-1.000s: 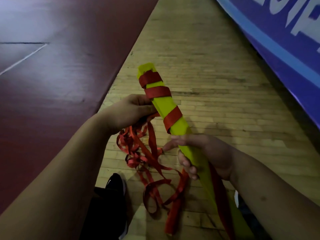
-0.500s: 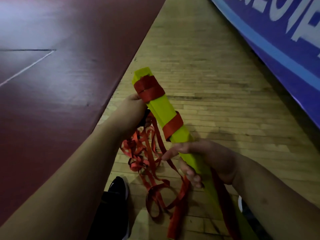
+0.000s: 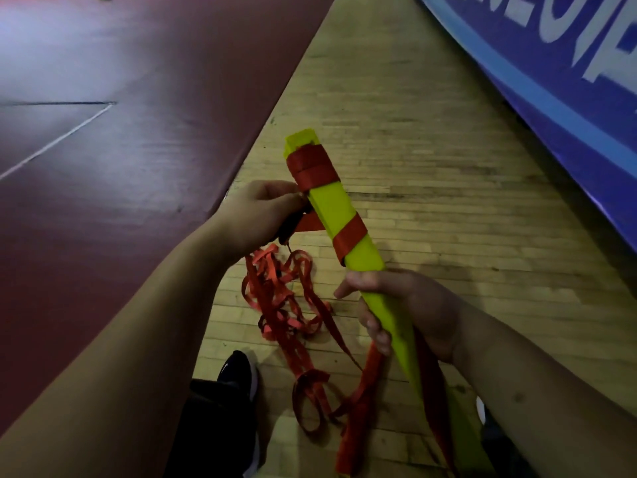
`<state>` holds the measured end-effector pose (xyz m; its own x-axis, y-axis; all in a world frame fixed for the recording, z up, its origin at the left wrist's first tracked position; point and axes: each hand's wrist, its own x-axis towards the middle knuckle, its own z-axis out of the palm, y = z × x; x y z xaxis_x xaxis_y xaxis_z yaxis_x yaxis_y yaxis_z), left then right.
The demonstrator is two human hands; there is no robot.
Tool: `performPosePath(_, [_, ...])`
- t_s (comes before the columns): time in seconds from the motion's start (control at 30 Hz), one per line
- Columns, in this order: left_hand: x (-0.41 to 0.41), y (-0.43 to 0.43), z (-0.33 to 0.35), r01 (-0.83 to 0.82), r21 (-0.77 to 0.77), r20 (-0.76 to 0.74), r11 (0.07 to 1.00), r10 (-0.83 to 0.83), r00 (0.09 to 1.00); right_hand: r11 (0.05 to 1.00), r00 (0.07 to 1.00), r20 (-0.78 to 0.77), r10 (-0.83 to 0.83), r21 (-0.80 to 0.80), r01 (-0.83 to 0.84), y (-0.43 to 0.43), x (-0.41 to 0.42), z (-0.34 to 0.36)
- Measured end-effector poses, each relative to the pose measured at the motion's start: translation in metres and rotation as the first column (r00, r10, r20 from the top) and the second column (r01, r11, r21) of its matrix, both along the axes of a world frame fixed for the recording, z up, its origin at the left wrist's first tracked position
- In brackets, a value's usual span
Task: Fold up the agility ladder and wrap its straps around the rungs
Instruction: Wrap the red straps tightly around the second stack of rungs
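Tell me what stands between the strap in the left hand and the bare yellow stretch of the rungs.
Nothing visible. The left hand holds the strap right beside the rungs, which are bare between the upper wrap and the lower wrap. The right hand grips the rungs below the lower wrap.

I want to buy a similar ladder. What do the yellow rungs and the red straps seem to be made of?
The rungs look like hard plastic, matte bright yellow: flat faces, crisp edges, no bending. The straps look like woven fabric webbing, perhaps nylon, dull red: flat bands that wrap snugly and curl in loose loops.
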<state>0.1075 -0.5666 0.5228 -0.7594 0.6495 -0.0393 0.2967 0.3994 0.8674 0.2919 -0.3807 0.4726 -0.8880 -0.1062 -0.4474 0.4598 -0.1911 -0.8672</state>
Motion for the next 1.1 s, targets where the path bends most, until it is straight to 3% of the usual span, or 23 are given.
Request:
performPosePath(0.13, [0.007,0.002,0.001,0.023,-0.061,0.024,0.998,-0.022,0.999,0.995,0.995,0.026,-0.099,-0.007,0.099,-0.005,-0.005,-0.006])
performPosePath(0.2, [0.012,0.007,0.000,-0.016,-0.094,0.022,0.995,0.018,1.000,0.984,0.984,0.039,-0.171,0.055,0.169,-0.007,-0.008,-0.010])
performPosePath(0.33, [0.014,0.015,-0.005,-0.107,-0.185,-0.135,0.977,0.082,0.987,0.944,0.956,0.036,-0.290,0.174,0.280,-0.016,-0.014,-0.018])
performPosePath(0.43, [0.012,0.017,-0.006,-0.139,-0.207,-0.097,0.968,0.121,0.988,0.907,0.941,0.013,-0.339,0.269,0.323,-0.023,-0.018,-0.019])
performPosePath(0.6, [0.012,0.023,-0.011,-0.219,-0.224,-0.090,0.950,0.204,0.975,0.833,0.947,-0.045,-0.317,0.465,0.301,-0.030,-0.021,-0.024])
performPosePath(0.7, [0.009,0.023,-0.009,-0.207,-0.173,-0.039,0.963,0.203,0.978,0.848,0.976,-0.033,-0.214,0.490,0.203,-0.027,-0.023,-0.023])
performPosePath(0.8, [0.005,0.016,-0.007,-0.152,-0.055,0.051,0.987,0.155,0.987,0.935,0.996,0.016,-0.089,0.347,0.078,-0.015,-0.024,-0.016])
performPosePath(0.9, [0.005,0.011,-0.005,-0.042,0.161,0.156,0.986,0.017,0.988,1.000,0.998,-0.057,0.004,-0.001,-0.005,0.001,-0.021,-0.011])
performPosePath(0.97, [0.006,0.011,-0.005,0.028,0.315,0.209,0.949,-0.098,0.973,0.951,0.990,-0.103,0.096,-0.283,-0.122,0.002,-0.016,-0.013])
performPosePath(1.03, [0.007,0.014,-0.007,0.057,0.401,0.231,0.914,-0.161,0.960,0.804,0.963,-0.151,0.225,-0.529,-0.271,-0.002,-0.012,-0.018])
performPosePath(1.1, [0.005,0.014,-0.008,0.089,0.433,0.236,0.897,-0.208,0.949,0.717,0.934,-0.194,0.300,-0.599,-0.355,-0.006,-0.009,-0.020])
